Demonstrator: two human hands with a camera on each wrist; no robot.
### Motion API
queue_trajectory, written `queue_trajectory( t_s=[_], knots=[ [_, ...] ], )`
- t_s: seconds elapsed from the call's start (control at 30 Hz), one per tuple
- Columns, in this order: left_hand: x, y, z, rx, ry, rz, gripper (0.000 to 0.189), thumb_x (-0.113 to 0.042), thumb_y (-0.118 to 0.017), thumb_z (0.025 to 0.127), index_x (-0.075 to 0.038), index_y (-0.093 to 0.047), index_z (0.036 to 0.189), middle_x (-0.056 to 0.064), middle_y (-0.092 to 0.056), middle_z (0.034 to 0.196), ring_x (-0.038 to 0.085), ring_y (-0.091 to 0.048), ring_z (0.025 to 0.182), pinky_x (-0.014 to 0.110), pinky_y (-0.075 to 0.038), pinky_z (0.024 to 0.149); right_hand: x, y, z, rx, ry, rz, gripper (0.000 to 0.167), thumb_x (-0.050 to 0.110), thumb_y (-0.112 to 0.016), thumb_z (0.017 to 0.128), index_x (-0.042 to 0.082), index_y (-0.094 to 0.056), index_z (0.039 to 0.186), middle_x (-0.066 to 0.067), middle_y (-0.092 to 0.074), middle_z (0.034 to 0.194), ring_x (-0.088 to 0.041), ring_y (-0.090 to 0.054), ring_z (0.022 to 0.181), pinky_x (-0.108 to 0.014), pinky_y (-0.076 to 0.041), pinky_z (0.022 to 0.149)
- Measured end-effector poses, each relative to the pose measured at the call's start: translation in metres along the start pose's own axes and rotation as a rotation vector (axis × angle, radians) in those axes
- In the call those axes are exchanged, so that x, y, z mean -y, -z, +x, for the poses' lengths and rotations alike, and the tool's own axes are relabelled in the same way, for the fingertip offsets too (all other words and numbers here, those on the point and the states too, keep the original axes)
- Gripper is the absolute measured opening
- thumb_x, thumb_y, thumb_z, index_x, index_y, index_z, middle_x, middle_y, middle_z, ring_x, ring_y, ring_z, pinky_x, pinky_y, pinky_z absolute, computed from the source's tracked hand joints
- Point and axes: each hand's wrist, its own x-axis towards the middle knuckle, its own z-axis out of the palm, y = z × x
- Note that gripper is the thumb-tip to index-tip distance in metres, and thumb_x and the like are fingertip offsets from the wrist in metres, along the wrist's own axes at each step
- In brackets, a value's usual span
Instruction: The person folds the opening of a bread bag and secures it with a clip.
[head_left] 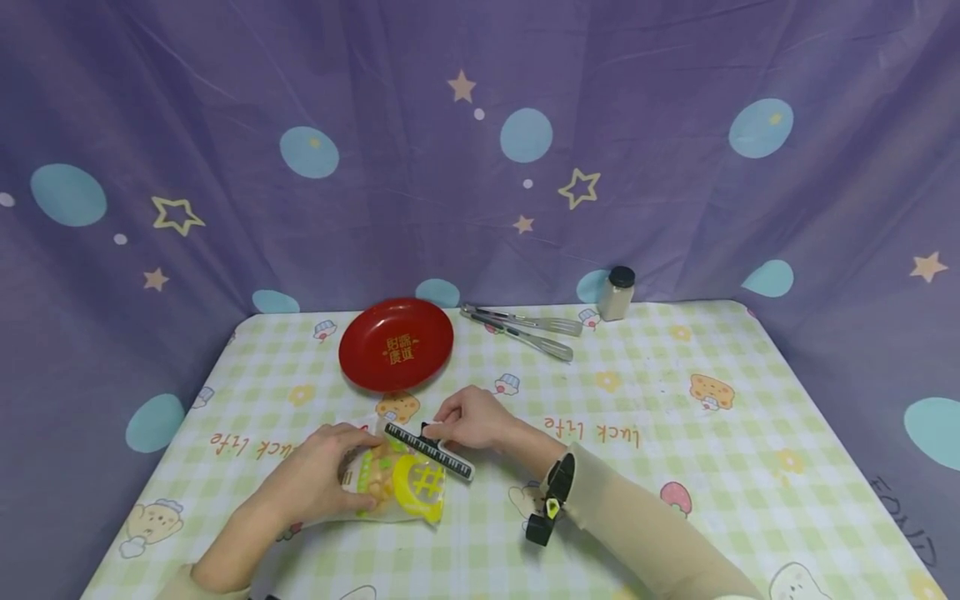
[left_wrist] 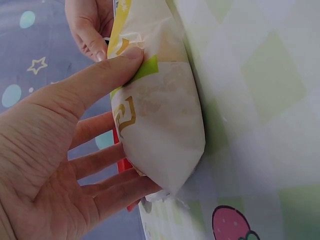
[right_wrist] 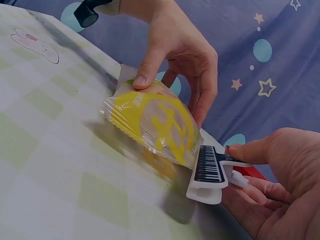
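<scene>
A clear and yellow snack bag (head_left: 382, 482) with pale pieces inside is held near the front of the table. My left hand (head_left: 318, 471) grips its left end, thumb on the near face and fingers behind, as the left wrist view of the bag (left_wrist: 162, 115) shows. In my right hand (head_left: 476, 421) is a long bag clip (head_left: 429, 451) with a piano-key pattern, its lever pinched between thumb and fingers. From the right wrist, the clip (right_wrist: 207, 172) stands right at the bag's edge, its long side overlapping the bag's side in the head view.
Behind the hands sits a red plate (head_left: 360, 350) with gold characters. Metal tongs (head_left: 525, 327) lie to its right, and a black-lidded jar (head_left: 617, 296) stands at the back edge. A checked cloth (head_left: 637, 517) covers the table; a purple curtain (head_left: 420, 208) hangs behind.
</scene>
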Motion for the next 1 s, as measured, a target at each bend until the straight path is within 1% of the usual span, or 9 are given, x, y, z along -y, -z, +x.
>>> queue_trajectory(
  t_s=[0.13,0.3,0.37,0.53,0.67,0.73,0.8,0.87,1.0],
  knots=[
    [0.002,-0.001,0.002,-0.006,-0.011,0.001,0.074,-0.041,-0.102,0.064,-0.02,-0.074,0.13,-0.002,-0.073,0.125,0.025,-0.066,0.12,0.057,-0.054,0.11,0.001,0.001,0.003,-0.003,-0.001,0.004,0.014,0.031,-0.086,0.09,0.018,-0.082,0.087,-0.003,-0.076,0.07,-0.016,-0.073,0.062,-0.023,-0.047,0.058],
    [0.002,0.0,0.003,0.004,-0.003,0.016,0.085,-0.049,-0.104,0.057,-0.023,-0.071,0.131,-0.003,-0.072,0.125,0.023,-0.064,0.118,0.057,-0.055,0.107,0.003,0.002,0.006,-0.008,-0.004,0.003,0.015,0.031,-0.087,0.089,0.017,-0.082,0.087,-0.004,-0.077,0.071,-0.016,-0.073,0.062,-0.023,-0.047,0.057],
    [0.001,0.0,0.004,0.009,0.009,0.023,0.087,-0.049,-0.105,0.055,-0.024,-0.071,0.13,-0.003,-0.072,0.123,0.022,-0.064,0.117,0.056,-0.056,0.107,0.003,0.001,0.006,-0.011,-0.003,-0.004,0.016,0.032,-0.087,0.089,0.017,-0.081,0.087,-0.004,-0.077,0.07,-0.015,-0.072,0.061,-0.022,-0.046,0.056],
    [-0.002,-0.003,0.003,0.053,0.029,0.009,0.082,-0.048,-0.105,0.053,-0.029,-0.071,0.124,-0.009,-0.069,0.115,0.016,-0.061,0.109,0.053,-0.057,0.105,0.0,-0.006,-0.002,-0.017,-0.01,-0.031,0.017,0.033,-0.086,0.09,0.017,-0.08,0.085,-0.003,-0.076,0.068,-0.013,-0.07,0.06,-0.021,-0.043,0.056],
    [0.001,-0.007,-0.001,0.095,0.017,-0.011,0.081,-0.05,-0.104,0.053,-0.029,-0.07,0.123,-0.012,-0.067,0.11,0.012,-0.059,0.104,0.051,-0.058,0.103,-0.001,-0.014,-0.008,-0.02,-0.042,-0.013,0.017,0.03,-0.087,0.089,0.016,-0.079,0.083,-0.004,-0.075,0.066,-0.013,-0.069,0.058,-0.022,-0.042,0.054],
    [0.003,-0.007,-0.003,0.098,0.003,-0.008,0.081,-0.051,-0.104,0.053,-0.028,-0.07,0.124,-0.012,-0.066,0.11,0.012,-0.059,0.103,0.05,-0.059,0.101,-0.001,-0.016,-0.009,-0.018,-0.046,0.0,0.017,0.029,-0.087,0.089,0.015,-0.079,0.083,-0.004,-0.074,0.066,-0.013,-0.069,0.058,-0.022,-0.042,0.054],
    [0.006,-0.007,-0.004,0.091,-0.013,0.005,0.082,-0.052,-0.104,0.053,-0.027,-0.07,0.124,-0.013,-0.066,0.11,0.011,-0.059,0.102,0.05,-0.059,0.1,0.001,-0.017,-0.007,-0.01,-0.047,0.011,0.017,0.029,-0.087,0.089,0.015,-0.079,0.083,-0.005,-0.074,0.066,-0.013,-0.07,0.058,-0.022,-0.042,0.054],
    [0.007,-0.006,-0.002,0.069,-0.032,0.018,0.082,-0.052,-0.104,0.053,-0.027,-0.07,0.124,-0.013,-0.067,0.11,0.01,-0.06,0.102,0.049,-0.06,0.1,0.002,-0.015,-0.004,-0.008,-0.044,0.017,0.017,0.029,-0.087,0.089,0.015,-0.079,0.083,-0.005,-0.074,0.067,-0.014,-0.07,0.058,-0.022,-0.043,0.054],
    [0.007,-0.003,0.006,0.015,-0.075,0.029,0.081,-0.05,-0.104,0.054,-0.026,-0.071,0.124,-0.014,-0.068,0.109,0.009,-0.06,0.101,0.048,-0.06,0.099,0.006,-0.006,0.003,-0.025,-0.028,-0.02,0.016,0.029,-0.086,0.089,0.015,-0.08,0.084,-0.005,-0.074,0.067,-0.013,-0.07,0.058,-0.022,-0.043,0.055]
  ],
)
